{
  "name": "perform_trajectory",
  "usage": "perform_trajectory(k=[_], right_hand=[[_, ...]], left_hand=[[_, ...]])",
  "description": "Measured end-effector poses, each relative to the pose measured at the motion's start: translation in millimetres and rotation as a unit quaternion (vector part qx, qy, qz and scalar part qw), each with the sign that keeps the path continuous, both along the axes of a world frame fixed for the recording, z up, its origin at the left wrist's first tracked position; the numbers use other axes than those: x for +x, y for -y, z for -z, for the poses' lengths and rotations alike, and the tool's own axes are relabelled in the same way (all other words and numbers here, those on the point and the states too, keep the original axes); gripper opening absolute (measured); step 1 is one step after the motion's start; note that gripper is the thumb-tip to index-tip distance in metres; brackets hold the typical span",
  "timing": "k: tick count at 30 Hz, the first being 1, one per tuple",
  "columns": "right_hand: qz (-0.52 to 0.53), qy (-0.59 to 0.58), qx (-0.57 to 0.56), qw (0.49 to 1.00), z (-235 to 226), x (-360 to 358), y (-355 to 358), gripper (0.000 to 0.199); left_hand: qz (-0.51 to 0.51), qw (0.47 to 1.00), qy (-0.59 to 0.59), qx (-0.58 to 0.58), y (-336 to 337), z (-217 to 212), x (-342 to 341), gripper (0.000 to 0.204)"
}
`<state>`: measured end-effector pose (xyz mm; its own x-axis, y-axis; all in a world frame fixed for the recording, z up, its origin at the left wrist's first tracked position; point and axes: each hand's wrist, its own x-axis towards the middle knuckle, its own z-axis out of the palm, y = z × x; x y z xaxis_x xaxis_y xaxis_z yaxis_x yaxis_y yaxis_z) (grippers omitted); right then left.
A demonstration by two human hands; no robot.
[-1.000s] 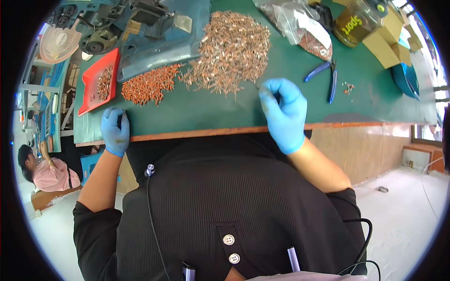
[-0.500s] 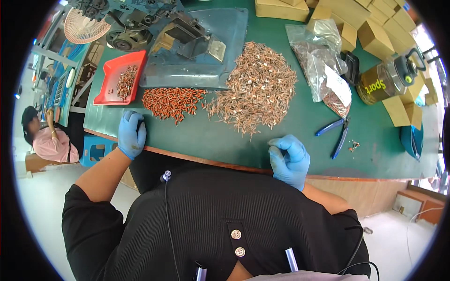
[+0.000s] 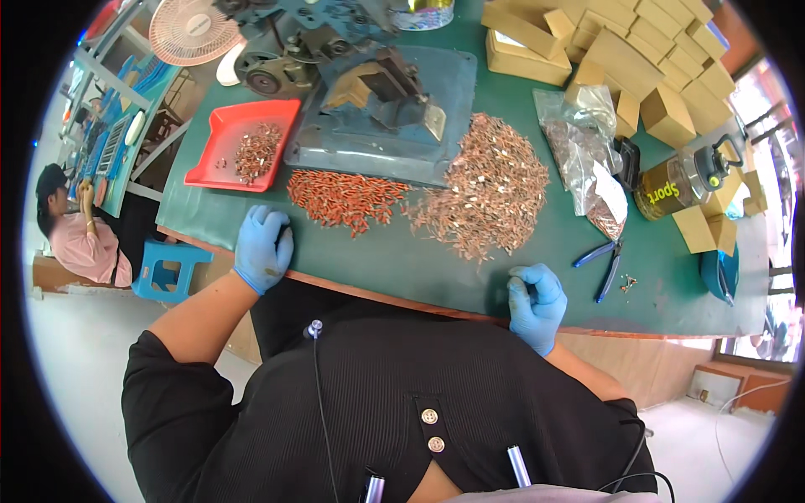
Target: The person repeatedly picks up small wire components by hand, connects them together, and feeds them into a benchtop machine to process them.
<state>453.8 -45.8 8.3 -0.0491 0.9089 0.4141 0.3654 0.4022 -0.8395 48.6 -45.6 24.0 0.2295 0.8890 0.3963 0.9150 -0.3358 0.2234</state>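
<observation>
My left hand (image 3: 263,250), in a blue glove, rests at the table's front edge with its fingers curled in. No object shows in it. Above it lie the red tray (image 3: 226,151), holding small metal-coloured pieces, and a pile of small orange-red parts (image 3: 344,201). My right hand (image 3: 537,308), gloved too, sits on the same edge in a loose fist, thumb against the bent fingers, with nothing visible in its grip. Beyond it spreads a large heap of small copper-brown parts (image 3: 495,189). Blue-handled pliers (image 3: 610,272) lie spread apart to its right.
Behind the piles stands a dark machine on a blue-grey base (image 3: 360,159). At right are a clear plastic bag (image 3: 579,155) of parts, a drink bottle (image 3: 671,189) and stacked cardboard boxes (image 3: 620,63). A person (image 3: 84,230) sits at another bench on the far left.
The whole view has shifted, so the table and its things appear farther right and slightly lower. Both hands keep about the same places on the table edge, still curled.
</observation>
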Motion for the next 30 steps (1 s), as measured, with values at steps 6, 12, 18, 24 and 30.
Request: perform_trajectory(k=[6, 12, 18, 24, 30], right_hand=[[0.052, 0.099, 0.025, 0.993, -12, -79, 13, 0.011], [0.161, 0.207, -0.007, 0.965, -3, -136, 35, 0.016], [0.216, 0.3, 0.017, 0.929, 15, -217, 16, 0.025], [0.247, 0.325, -0.023, 0.913, 37, -246, -19, 0.027], [0.287, 0.37, -0.078, 0.88, 54, -259, -53, 0.026]], left_hand=[[0.011, 0.999, 0.022, 0.03, 12, -9, -62, 0.014], [0.053, 0.996, 0.063, 0.034, 19, -4, -122, 0.012], [-0.039, 0.953, 0.123, 0.275, -15, -13, -272, 0.012], [-0.486, 0.863, -0.123, -0.054, -105, 21, -500, 0.049], [-0.453, 0.884, -0.026, -0.116, -144, 79, -556, 0.05]])
